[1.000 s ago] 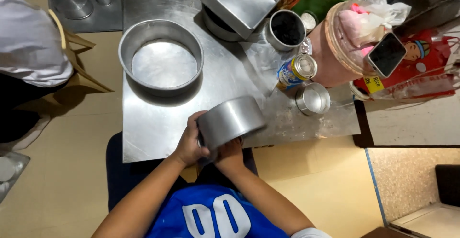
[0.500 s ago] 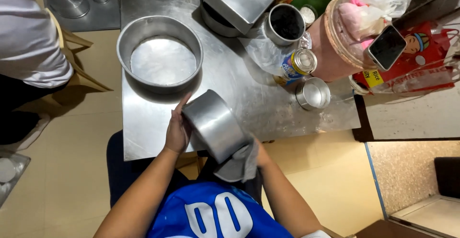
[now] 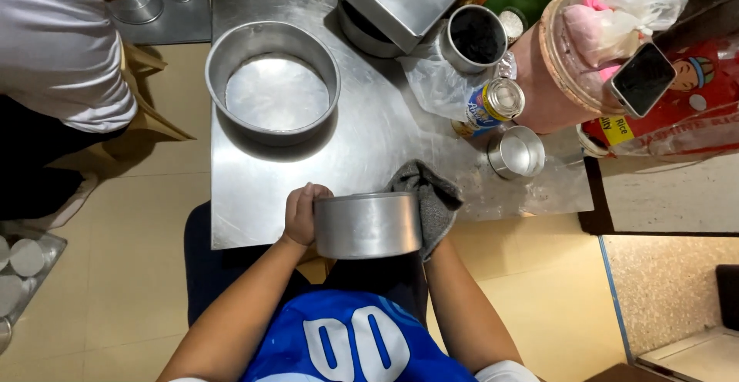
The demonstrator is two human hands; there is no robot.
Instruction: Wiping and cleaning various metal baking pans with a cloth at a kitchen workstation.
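While the left hand curls closed around the left rim of a small round metal pan, the right hand is hidden under a grey cloth pressed to the pan's right side — its grip cannot be judged. The pan is held on its side between both hands, at the near edge of the steel table. Beyond the left hand sits a large round pan; beyond the cloth, a small metal cup and a tin can.
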